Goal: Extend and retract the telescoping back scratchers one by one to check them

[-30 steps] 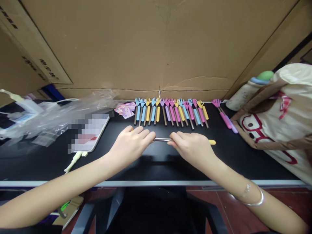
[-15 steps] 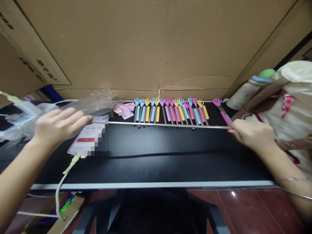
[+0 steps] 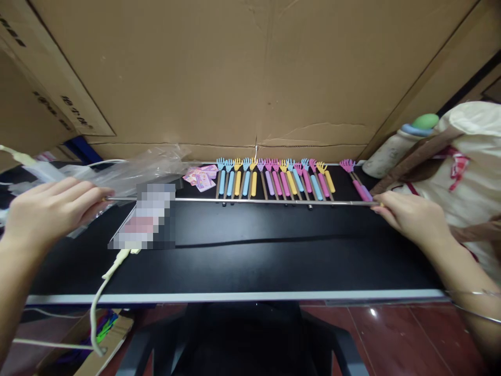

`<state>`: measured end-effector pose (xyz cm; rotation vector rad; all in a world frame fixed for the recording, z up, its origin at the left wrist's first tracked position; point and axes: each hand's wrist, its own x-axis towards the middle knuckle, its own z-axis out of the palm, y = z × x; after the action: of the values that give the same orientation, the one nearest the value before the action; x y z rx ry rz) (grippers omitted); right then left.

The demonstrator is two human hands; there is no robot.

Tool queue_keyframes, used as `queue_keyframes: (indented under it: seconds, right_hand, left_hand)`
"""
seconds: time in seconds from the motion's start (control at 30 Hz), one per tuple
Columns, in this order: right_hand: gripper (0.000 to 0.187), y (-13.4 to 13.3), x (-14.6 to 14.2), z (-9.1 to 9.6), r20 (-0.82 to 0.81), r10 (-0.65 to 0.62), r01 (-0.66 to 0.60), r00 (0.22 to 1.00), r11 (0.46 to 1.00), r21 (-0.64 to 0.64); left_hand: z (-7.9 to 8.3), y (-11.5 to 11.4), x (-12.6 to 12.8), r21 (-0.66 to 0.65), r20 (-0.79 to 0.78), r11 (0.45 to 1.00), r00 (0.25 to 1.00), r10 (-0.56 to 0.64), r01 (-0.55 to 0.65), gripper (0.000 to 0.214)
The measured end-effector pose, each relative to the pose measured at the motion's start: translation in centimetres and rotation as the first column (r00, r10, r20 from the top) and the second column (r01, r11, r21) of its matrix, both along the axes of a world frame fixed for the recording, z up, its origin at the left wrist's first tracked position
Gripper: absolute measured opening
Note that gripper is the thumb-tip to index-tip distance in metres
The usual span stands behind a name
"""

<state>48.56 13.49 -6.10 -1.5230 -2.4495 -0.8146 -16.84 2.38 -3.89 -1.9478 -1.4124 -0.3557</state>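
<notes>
A telescopic back scratcher (image 3: 270, 201), drawn out into a long thin metal rod, stretches level across the desk. My left hand (image 3: 50, 209) is closed round its left end, and my right hand (image 3: 410, 216) grips the right end. A bit of yellow shows at each fist; both ends are otherwise hidden. Behind the rod lies a row of short back scratchers (image 3: 276, 180) with pink, blue, yellow and purple grips, claws toward the cardboard. A pink and purple pair (image 3: 360, 185) lies apart, near my right hand.
A blurred-out phone (image 3: 143, 222) with a cream cable (image 3: 96, 308) lies at left. Clear plastic bags (image 3: 144, 169) and pink cards (image 3: 201, 177) are behind it. A bottle (image 3: 391, 149) and a cream bag (image 3: 473, 156) stand at right. Cardboard (image 3: 235, 78) walls the back.
My left hand has moved further left, past the phone, and the rod between my hands has grown longer. My right hand has shifted slightly to the right.
</notes>
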Motion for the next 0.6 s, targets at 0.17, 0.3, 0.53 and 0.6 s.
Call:
queue_keyframes:
  seconds: [0.17,0.3,0.53,0.6]
  right_hand:
    - [0.034,-0.3,0.0,0.5,-0.005,-0.02,0.02,1.0,0.998,-0.052]
    - [0.03,-0.6,-0.7,0.9,0.01,-0.036,0.036,0.999,0.999,-0.033]
    - [0.045,-3.0,-10.7,1.0,-0.01,0.209,-0.207,0.978,0.974,0.09]
    - [0.046,-4.1,-14.9,1.1,-0.028,0.282,-0.278,0.959,0.955,0.1]
  left_hand:
    - [-0.3,0.6,-0.4,0.018,-0.148,0.999,0.988,0.049,-0.047,0.027]
    - [-0.3,1.4,-0.2,0.179,-0.301,0.984,0.952,0.046,0.009,0.018]
    - [0.1,3.1,10.5,0.143,-0.433,0.944,0.877,-0.21,0.297,0.012]
    - [0.0,3.4,15.0,0.082,-0.35,0.946,0.898,-0.269,0.315,0.017]
